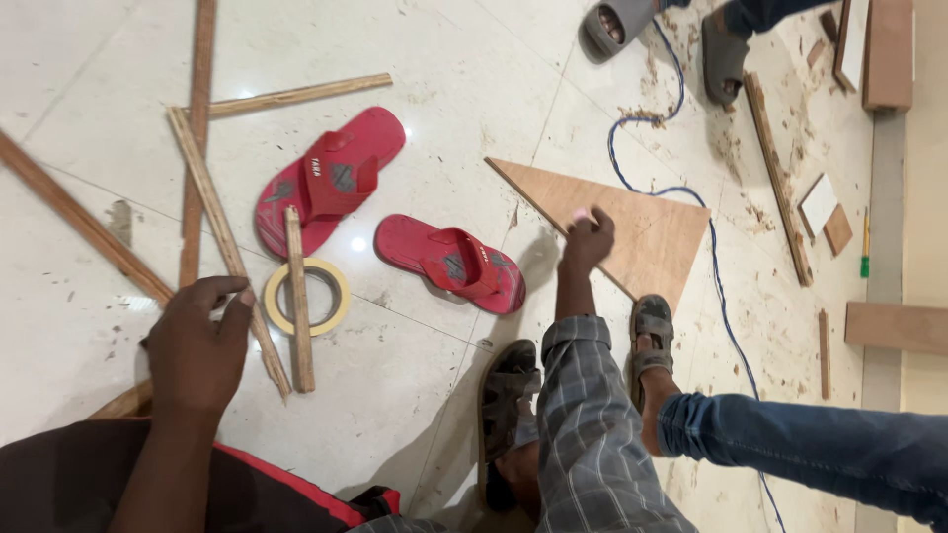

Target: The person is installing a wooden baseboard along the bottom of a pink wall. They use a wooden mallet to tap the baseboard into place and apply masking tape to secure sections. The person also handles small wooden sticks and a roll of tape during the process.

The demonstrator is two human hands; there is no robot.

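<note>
**A:** Two hands low over the floor (444,99), well apart. What does each have?

**B:** Right hand (588,240), out of a checked sleeve, sits on the near-left edge of the triangular plywood panel (657,237). Its fingers are closed round a small pink piece (581,213); too small to say what it is. Left hand (197,345) lies near and to the left, fingers bent over the long wooden strip (222,237). Touching it, but I cannot tell if it grips.

**A:** Step in hand?

**B:** My reading: work at the panel's edge with the pink piece, perhaps marking. The strip is only touched.

**A:** What would a next move call for?

**B:** A guess: the panel lies loose on smooth tile, so pressure on it needs to be steady or it slides. A blue cable (721,286) crosses its far corner.

**A:** Surroundings?

**B:** Tape roll (336,296) just right of the left hand, a short stick (296,296) across it. Red slippers (331,178) lie between the hands. Another person's jeans leg (810,444) is near right.
</note>
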